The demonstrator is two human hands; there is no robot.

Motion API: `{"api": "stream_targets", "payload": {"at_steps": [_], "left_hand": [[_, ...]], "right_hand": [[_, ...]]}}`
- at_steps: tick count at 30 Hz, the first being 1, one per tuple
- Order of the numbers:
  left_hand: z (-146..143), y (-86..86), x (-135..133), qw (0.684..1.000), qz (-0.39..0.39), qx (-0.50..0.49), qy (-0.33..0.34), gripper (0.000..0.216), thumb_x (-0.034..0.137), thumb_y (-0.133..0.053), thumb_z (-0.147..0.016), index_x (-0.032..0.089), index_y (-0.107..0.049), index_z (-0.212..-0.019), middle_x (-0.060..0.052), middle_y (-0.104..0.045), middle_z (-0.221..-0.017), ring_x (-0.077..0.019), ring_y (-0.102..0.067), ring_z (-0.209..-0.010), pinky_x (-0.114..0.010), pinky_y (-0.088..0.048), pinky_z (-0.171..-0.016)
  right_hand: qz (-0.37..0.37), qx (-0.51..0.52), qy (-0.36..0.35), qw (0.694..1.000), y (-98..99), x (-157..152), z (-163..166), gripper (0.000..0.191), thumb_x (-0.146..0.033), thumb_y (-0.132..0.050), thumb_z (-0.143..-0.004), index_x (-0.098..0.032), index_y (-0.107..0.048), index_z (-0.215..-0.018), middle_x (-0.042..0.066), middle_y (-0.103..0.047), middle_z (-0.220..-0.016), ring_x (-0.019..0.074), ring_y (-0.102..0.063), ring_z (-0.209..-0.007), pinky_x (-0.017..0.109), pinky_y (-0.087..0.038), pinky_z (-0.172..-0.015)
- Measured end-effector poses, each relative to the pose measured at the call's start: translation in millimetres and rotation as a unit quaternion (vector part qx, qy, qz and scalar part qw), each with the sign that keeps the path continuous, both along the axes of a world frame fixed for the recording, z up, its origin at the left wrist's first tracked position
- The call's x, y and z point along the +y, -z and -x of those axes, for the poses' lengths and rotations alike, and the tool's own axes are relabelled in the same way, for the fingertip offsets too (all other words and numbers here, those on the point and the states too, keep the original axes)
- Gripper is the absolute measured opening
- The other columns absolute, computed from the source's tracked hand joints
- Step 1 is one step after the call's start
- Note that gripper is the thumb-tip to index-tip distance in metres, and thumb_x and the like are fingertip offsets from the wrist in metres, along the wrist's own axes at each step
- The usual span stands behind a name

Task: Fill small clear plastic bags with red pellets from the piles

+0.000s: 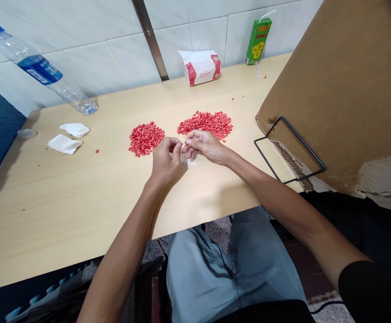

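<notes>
Two heaps of small red pellet-like pieces lie on the table, a left heap (144, 138) and a wider right heap (212, 123). My left hand (166, 157) is closed in a pinch just in front of the left heap. Fingertips nearly touching it, my right hand (204, 146) is pinched as well, at the near edge of the right heap. Whatever sits between the fingers is too small to make out. Beneath the hands are some tiny whitish bits (191, 163), partly covered by the fingers.
A leaning plastic bottle (47, 72), folded tissues (65, 143) and a clear cap (27, 133) are at the left. Along the wall stand a tissue pack (204, 68) and a green drink carton (258, 41). A cardboard sheet (343, 89) and black wire frame (303, 139) bound the right.
</notes>
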State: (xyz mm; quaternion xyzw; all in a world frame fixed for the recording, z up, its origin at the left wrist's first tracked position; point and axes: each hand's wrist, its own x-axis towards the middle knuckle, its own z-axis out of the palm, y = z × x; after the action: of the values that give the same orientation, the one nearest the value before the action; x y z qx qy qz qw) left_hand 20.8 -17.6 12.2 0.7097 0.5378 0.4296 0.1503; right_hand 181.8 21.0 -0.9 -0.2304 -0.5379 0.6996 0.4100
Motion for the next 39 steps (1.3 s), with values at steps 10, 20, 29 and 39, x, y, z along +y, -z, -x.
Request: {"api": "stream_targets", "payload": {"at_steps": [10, 20, 29, 39], "left_hand": [[-0.9, 2.0, -0.1, 0.999, 0.012, 0.039, -0.009, 0.009, 0.026, -0.051, -0.086, 0.020, -0.056, -0.083, -0.002, -0.063, -0.079, -0.0146, -0.056, -0.071, -0.027, -0.042, -0.066], [-1.4, 9.0, 2.9, 0.999, 0.038, -0.005, -0.003, 0.012, 0.026, -0.050, -0.088, 0.019, -0.056, -0.082, -0.001, -0.062, -0.076, -0.0134, -0.056, -0.069, -0.026, -0.042, -0.065], [-5.2, 1.0, 0.4, 0.994, 0.064, -0.090, -0.001, 0.017, 0.034, -0.059, -0.085, 0.018, -0.063, -0.081, -0.002, -0.067, -0.077, -0.0133, -0.060, -0.070, -0.025, -0.047, -0.065], [4.2, 3.7, 10.2, 0.975, 0.129, -0.173, 0.047, 0.027, 0.047, -0.066, -0.079, 0.022, -0.073, -0.082, -0.003, -0.068, -0.072, -0.0154, -0.058, -0.061, -0.031, -0.050, -0.059]], "right_hand": [[-0.041, -0.009, 0.034, 0.999, 3.9, 0.3, 2.9, 0.032, -0.042, -0.067, -0.082, -0.017, -0.049, -0.086, -0.002, -0.067, -0.073, 0.0070, -0.062, -0.056, 0.018, -0.048, -0.053], [-0.092, -0.045, 0.109, 0.989, 2.8, -9.2, 10.0, 0.018, -0.031, -0.059, -0.088, -0.017, -0.047, -0.084, -0.004, -0.061, -0.067, 0.0074, -0.060, -0.055, 0.020, -0.049, -0.054], [-0.087, -0.045, 0.114, 0.989, 5.7, -5.6, 11.6, 0.025, -0.039, -0.060, -0.088, -0.018, -0.048, -0.083, -0.004, -0.062, -0.067, 0.0071, -0.060, -0.055, 0.019, -0.047, -0.054], [-0.014, -0.004, 0.044, 0.999, 6.4, 2.1, 4.7, 0.031, -0.043, -0.063, -0.086, -0.018, -0.044, -0.090, -0.003, -0.068, -0.071, 0.0079, -0.063, -0.055, 0.019, -0.048, -0.053]]}}
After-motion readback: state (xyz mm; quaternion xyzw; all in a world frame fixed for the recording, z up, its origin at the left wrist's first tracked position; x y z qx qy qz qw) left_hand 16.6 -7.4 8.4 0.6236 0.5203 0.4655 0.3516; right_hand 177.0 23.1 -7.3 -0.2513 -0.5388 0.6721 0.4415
